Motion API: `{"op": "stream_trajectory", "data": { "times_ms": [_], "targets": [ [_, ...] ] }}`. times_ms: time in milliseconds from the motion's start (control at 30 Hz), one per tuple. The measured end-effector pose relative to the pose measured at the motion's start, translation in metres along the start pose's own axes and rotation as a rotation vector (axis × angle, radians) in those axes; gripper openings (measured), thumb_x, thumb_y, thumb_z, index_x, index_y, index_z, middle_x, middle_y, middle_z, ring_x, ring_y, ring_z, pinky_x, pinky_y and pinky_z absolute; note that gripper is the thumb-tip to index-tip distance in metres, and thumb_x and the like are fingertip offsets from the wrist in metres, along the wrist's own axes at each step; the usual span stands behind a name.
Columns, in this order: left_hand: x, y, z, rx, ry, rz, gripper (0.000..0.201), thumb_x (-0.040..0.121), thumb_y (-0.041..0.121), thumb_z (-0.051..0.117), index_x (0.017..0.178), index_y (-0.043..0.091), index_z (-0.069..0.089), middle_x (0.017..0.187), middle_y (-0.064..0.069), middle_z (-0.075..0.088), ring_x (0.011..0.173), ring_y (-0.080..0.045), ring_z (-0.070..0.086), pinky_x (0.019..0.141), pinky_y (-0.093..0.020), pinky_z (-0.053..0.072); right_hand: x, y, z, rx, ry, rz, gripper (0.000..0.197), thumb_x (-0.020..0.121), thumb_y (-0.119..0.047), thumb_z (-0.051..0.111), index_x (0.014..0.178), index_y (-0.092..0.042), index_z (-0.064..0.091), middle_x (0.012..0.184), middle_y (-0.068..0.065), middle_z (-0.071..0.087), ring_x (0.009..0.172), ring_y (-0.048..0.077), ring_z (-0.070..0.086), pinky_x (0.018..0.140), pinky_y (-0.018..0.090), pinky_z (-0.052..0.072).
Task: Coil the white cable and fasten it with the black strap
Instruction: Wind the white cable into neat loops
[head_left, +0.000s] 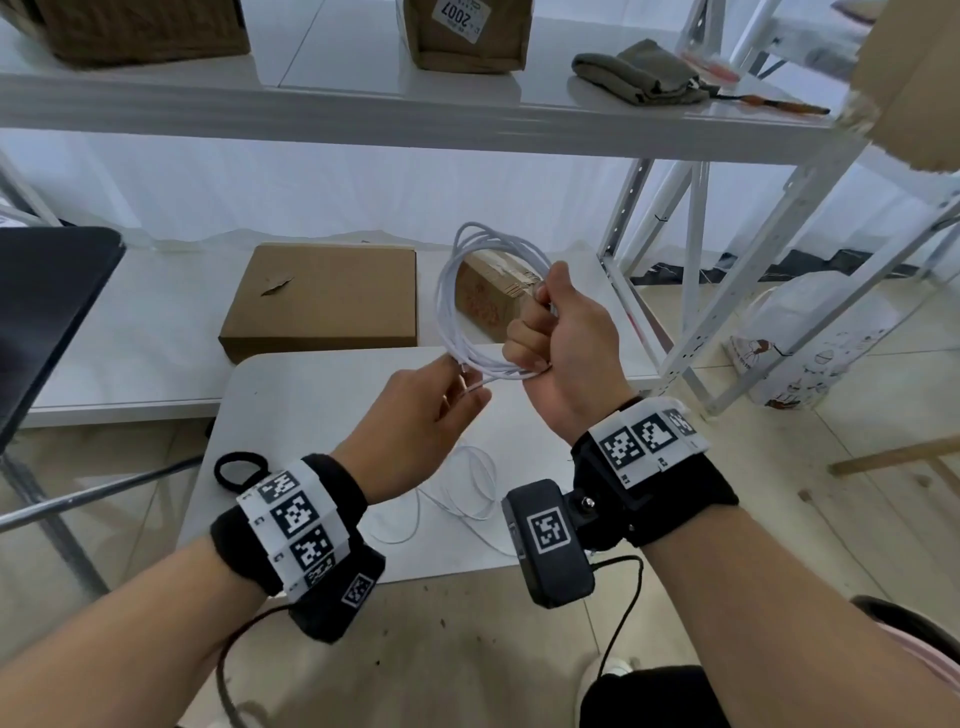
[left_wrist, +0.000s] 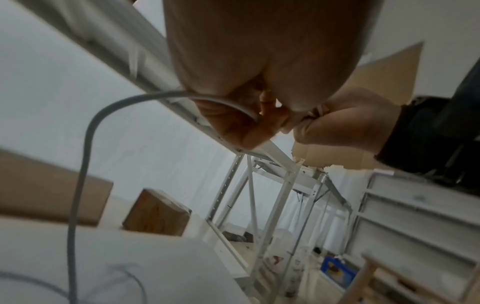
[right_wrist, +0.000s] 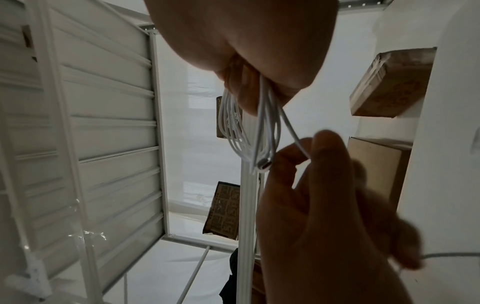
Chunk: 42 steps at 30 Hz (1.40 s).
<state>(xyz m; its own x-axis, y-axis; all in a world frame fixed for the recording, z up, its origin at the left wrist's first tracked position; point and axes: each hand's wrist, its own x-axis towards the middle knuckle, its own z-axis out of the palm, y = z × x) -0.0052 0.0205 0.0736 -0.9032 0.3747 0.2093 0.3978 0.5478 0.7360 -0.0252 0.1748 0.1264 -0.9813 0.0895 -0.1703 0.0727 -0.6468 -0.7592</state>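
Note:
My right hand (head_left: 550, 332) grips a bundle of several loops of the white cable (head_left: 452, 291), held up above the small white table (head_left: 311, 395). In the right wrist view the loops (right_wrist: 233, 127) hang from the curled fingers, with a plug end (right_wrist: 263, 164) showing. My left hand (head_left: 441, 395) pinches the loose strand just left of the bundle; the left wrist view shows that strand (left_wrist: 85, 144) running down from the fingers. The rest of the cable (head_left: 467, 493) lies slack on the table. The black strap (head_left: 241, 470) lies looped at the table's left edge.
A flat cardboard box (head_left: 322, 299) and a smaller box (head_left: 491, 296) sit on the low white shelf behind the table. Metal rack posts (head_left: 691, 260) stand to the right, with a white bag (head_left: 810, 338) on the floor. A dark board (head_left: 47, 312) is at far left.

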Motion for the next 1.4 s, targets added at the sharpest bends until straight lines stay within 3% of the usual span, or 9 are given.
{"op": "stream_trajectory", "data": {
  "times_ms": [267,433,533,600,700,833,933,1100,1400],
  "targets": [
    [0.005,-0.019,-0.026,0.348,0.131,0.108,0.027,0.090,0.052,0.063,0.086,0.028,0.054,0.061,0.021,0.046,0.057,0.013,0.044,0.055,-0.019,0.036,0.003,-0.017,-0.013,-0.103,0.046,0.009,0.040,0.107,-0.035,0.041,0.071,-0.019,0.038,0.054,-0.005,0.019,0.042,0.008,0.014,0.036,0.020,0.018],
    [0.004,-0.023,-0.033,0.173,-0.078,0.056,0.014,0.089,0.035,0.072,0.094,0.027,0.062,0.076,0.013,0.061,0.076,0.002,0.058,0.068,-0.023,0.048,-0.002,-0.018,-0.013,-0.233,-0.075,0.074,0.038,0.107,-0.035,0.041,0.073,-0.017,0.041,0.051,-0.006,0.021,0.039,0.006,0.015,0.034,0.019,0.017],
    [0.005,-0.016,-0.039,-0.105,-0.210,-0.075,0.042,0.090,0.013,0.070,0.124,0.029,0.053,0.107,0.011,0.068,0.101,0.001,0.064,0.090,-0.022,0.051,-0.006,-0.018,-0.010,-0.328,-0.166,0.078,0.038,0.106,-0.035,0.042,0.073,-0.017,0.042,0.052,-0.006,0.023,0.040,0.006,0.016,0.034,0.019,0.019],
    [0.007,-0.009,-0.043,-0.351,-0.255,-0.178,0.056,0.090,-0.001,0.064,0.135,0.027,0.045,0.113,0.003,0.070,0.101,-0.007,0.068,0.090,-0.026,0.054,-0.009,-0.017,-0.007,-0.387,-0.194,0.063,0.038,0.106,-0.034,0.043,0.073,-0.016,0.042,0.053,-0.006,0.023,0.040,0.006,0.017,0.035,0.018,0.018],
    [0.009,-0.009,-0.043,-0.281,-0.060,-0.172,0.049,0.089,-0.003,0.060,0.130,0.023,0.050,0.107,-0.002,0.069,0.088,-0.016,0.071,0.087,-0.040,0.058,-0.011,-0.013,-0.007,-0.438,-0.191,0.058,0.037,0.106,-0.033,0.045,0.073,-0.016,0.042,0.054,-0.005,0.023,0.041,0.006,0.017,0.037,0.018,0.017],
    [0.009,-0.011,-0.046,-0.158,0.444,-0.034,0.037,0.088,0.004,0.055,0.122,0.019,0.054,0.111,0.000,0.063,0.100,-0.014,0.063,0.090,-0.032,0.055,-0.014,-0.005,-0.009,-0.707,-0.214,-0.030,0.039,0.106,-0.030,0.046,0.070,-0.014,0.045,0.048,-0.008,0.029,0.039,0.007,0.022,0.040,0.019,0.021],
    [0.006,-0.004,-0.044,-0.019,0.366,0.243,0.035,0.092,0.022,0.064,0.126,0.015,0.055,0.118,0.002,0.061,0.111,-0.006,0.058,0.094,-0.020,0.046,-0.017,0.002,-0.006,-0.964,-0.295,-0.122,0.041,0.105,-0.030,0.049,0.067,-0.016,0.049,0.045,-0.011,0.036,0.039,0.009,0.027,0.044,0.023,0.024],
    [0.005,-0.003,-0.036,-0.090,0.193,0.242,0.028,0.099,0.042,0.053,0.104,0.016,0.063,0.077,0.009,0.062,0.064,-0.007,0.062,0.059,-0.014,0.046,-0.020,0.005,-0.002,-0.923,-0.413,-0.047,0.040,0.104,-0.031,0.050,0.070,-0.011,0.053,0.047,-0.008,0.034,0.042,0.009,0.026,0.044,0.022,0.022],
    [0.015,-0.004,-0.048,-0.313,0.085,0.079,0.018,0.094,0.044,0.059,0.080,0.033,0.063,0.058,0.016,0.050,0.054,-0.006,0.042,0.053,-0.022,0.039,-0.019,0.004,0.000,-0.687,-0.384,0.082,0.040,0.102,-0.033,0.052,0.081,-0.002,0.061,0.052,-0.006,0.025,0.046,0.010,0.018,0.043,0.020,0.019]
  ]
}}
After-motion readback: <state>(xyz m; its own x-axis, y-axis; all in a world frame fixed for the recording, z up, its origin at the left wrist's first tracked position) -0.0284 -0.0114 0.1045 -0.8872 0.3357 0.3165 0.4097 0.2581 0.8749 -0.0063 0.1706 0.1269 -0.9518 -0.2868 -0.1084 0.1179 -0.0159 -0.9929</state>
